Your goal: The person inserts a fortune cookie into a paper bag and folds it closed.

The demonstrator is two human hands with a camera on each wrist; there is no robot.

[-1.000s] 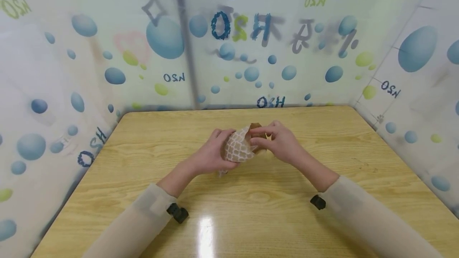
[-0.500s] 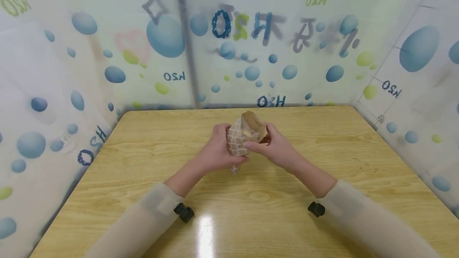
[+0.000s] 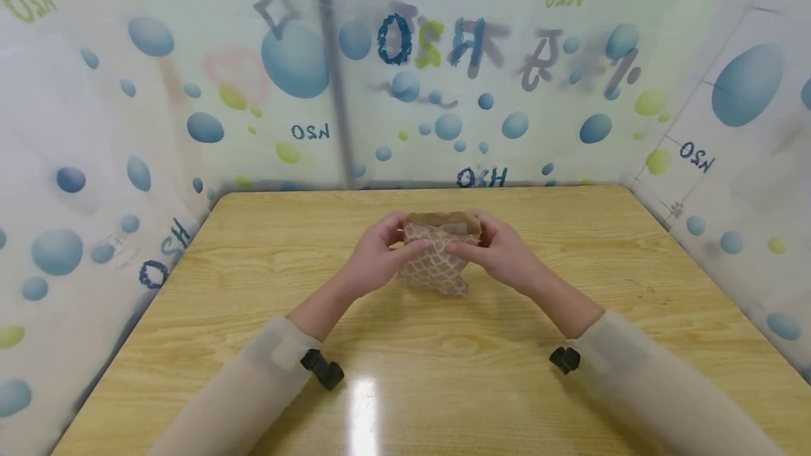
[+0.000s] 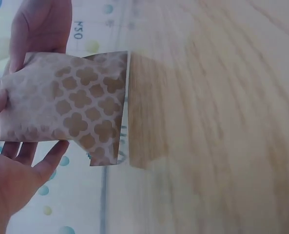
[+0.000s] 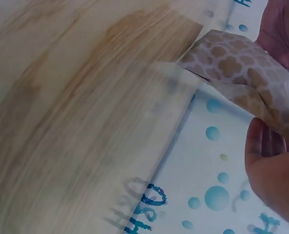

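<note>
A brown paper bag [image 3: 437, 266] with a white lattice print is held up between both hands over the table. Its plain brown mouth edge [image 3: 443, 219] faces up and away. My left hand [image 3: 379, 255] grips the bag's left side, thumb across the printed front and fingers behind. On the opposite side my right hand [image 3: 503, 252] pinches it the same way, thumb on the front. In the left wrist view the bag's printed bottom [image 4: 98, 117] extends past the fingers toward the table. What the bag contains is hidden.
A light wood table [image 3: 437, 378] spans the space under the hands. Behind it and at both sides stand pale walls [image 3: 545, 111] printed with blue and green bubbles. Black wrist cameras [image 3: 323, 369] sit at both cuffs.
The bag turned from a tilted position, its mouth toward the right hand, to nearly upright facing me. The right hand moved from the opening to the bag's right side, and the mouth became flatter.
</note>
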